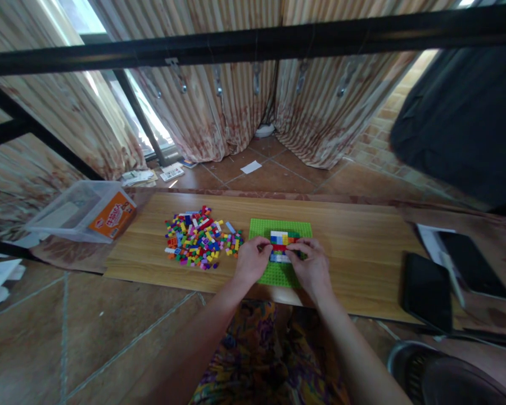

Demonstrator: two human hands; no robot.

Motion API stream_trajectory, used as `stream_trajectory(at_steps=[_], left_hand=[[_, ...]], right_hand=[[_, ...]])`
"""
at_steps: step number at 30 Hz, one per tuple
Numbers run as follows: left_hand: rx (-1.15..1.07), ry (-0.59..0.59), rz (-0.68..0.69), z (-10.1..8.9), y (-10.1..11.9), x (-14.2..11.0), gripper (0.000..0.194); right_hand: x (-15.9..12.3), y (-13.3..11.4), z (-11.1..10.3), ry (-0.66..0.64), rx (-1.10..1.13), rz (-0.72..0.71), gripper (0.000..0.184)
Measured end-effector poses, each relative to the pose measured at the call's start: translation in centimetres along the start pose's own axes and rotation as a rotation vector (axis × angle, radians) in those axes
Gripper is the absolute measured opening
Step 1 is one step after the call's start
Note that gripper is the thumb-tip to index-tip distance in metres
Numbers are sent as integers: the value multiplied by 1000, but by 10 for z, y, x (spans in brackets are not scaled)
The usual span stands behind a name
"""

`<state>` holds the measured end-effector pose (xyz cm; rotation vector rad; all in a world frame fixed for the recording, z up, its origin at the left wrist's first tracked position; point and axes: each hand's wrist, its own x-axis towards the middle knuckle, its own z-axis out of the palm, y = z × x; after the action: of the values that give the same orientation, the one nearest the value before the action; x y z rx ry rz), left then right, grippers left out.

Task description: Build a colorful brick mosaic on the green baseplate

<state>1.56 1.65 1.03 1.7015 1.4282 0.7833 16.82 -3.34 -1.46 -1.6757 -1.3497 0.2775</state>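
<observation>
A green studded baseplate (259,226) lies on the wooden board, with several white, blue, yellow, orange and green toy bricks (279,237) built up on its middle. Across the near part of this build sits a red brick (279,247). My left hand (254,259) pinches its left end, fingers closed. From the other side, the closed fingers of my right hand (310,263) grip its right end. Just below the red brick a light blue and white row (280,258) shows between my hands. My fingers partly hide the build.
Left of the baseplate spreads a heap of loose coloured bricks (200,236) on the wooden board (354,236). A clear plastic box (84,208) stands at the far left. At the right lie a black case (427,289) and a dark tablet (472,264). A black bar (253,45) crosses above.
</observation>
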Motion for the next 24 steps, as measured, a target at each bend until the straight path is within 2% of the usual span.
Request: stream_trajectory(at_steps=[6, 13, 19, 24], left_hand=[[-11, 10, -30, 1, 3, 2, 12], [-7, 12, -147, 4, 0, 13, 8], [6, 8, -164, 5, -2, 17, 8], [-25, 15, -98, -2, 5, 8, 11]], right_hand=[[-2, 3, 1, 15, -35, -55, 18], [-21, -2, 3, -18, -294, -246, 29], [-36, -7, 5, -39, -416, -250, 35], [-33, -10, 2, -21, -339, -249, 34]])
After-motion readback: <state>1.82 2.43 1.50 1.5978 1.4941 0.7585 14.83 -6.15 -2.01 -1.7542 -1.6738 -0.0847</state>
